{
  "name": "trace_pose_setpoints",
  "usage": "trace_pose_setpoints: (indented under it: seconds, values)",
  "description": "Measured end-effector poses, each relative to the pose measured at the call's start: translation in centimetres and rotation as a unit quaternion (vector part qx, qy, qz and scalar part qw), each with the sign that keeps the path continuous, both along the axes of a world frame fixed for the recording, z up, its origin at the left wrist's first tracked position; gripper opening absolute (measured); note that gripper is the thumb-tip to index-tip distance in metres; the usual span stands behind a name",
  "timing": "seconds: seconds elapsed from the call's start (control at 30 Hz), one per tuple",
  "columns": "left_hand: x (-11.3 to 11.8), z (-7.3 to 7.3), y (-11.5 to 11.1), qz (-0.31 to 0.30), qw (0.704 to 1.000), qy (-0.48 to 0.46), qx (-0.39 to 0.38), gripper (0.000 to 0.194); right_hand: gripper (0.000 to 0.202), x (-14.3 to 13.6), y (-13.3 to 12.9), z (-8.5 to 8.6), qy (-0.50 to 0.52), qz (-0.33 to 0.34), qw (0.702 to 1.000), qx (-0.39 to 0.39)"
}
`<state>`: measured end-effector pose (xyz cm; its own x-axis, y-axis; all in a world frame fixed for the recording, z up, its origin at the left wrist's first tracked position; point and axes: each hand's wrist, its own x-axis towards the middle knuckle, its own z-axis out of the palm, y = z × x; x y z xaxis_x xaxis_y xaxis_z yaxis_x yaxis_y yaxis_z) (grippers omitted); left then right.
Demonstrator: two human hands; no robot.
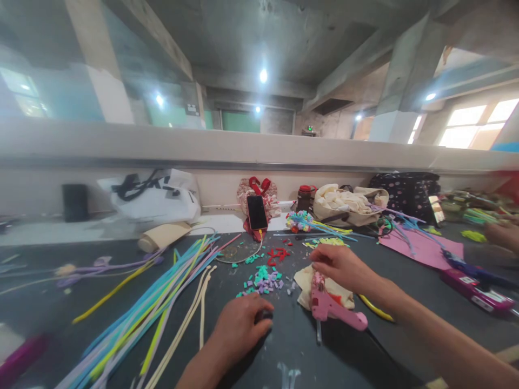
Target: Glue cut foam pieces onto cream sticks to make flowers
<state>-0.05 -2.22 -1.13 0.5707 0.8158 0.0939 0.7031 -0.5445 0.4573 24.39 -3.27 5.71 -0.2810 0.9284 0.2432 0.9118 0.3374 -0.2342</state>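
Observation:
My left hand (243,323) rests low over the dark tabletop, its fingers curled inward. Something small and dark shows between its thumb and forefinger, too unclear to name. Past the pink hot glue gun (324,303), my right hand (343,266) reaches in with bent, closed fingers; whatever they hold is hidden. The glue gun lies on a crumpled cream cloth (304,286), a clear glue stick (318,332) poking out of its back end. Between my hands and beyond them are small purple pieces (267,281), teal pieces (263,272) and red pieces (279,255).
Long fuzzy coloured stems (150,302) spread across the left side. A phone (257,212) on a cable leans against a patterned bag at the back. Right of it are a dark bottle (304,199), a cream bag (348,208) and pink sheet (421,246). Another person's hand (503,235) is far right.

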Motion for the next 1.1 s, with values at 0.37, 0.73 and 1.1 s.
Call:
trace_pose_setpoints:
  seconds: [0.37, 0.73, 1.1]
  values:
    - [0.1, -1.1, 0.5, 0.054, 0.998, -0.006, 0.012, 0.021, 0.021, -2.4, 0.0, -1.7, -0.158, 0.054, 0.986, -0.030]
    - [-0.2, -1.0, 0.6, 0.142, 0.984, -0.085, 0.059, 0.023, 0.025, -7.2, 2.3, -4.0, -0.301, 0.074, 0.947, -0.090]
    - [-1.1, -0.5, 1.1, 0.208, 0.975, -0.061, 0.043, 0.022, 0.020, -9.0, 5.9, -4.7, -0.191, 0.077, 0.978, -0.045]
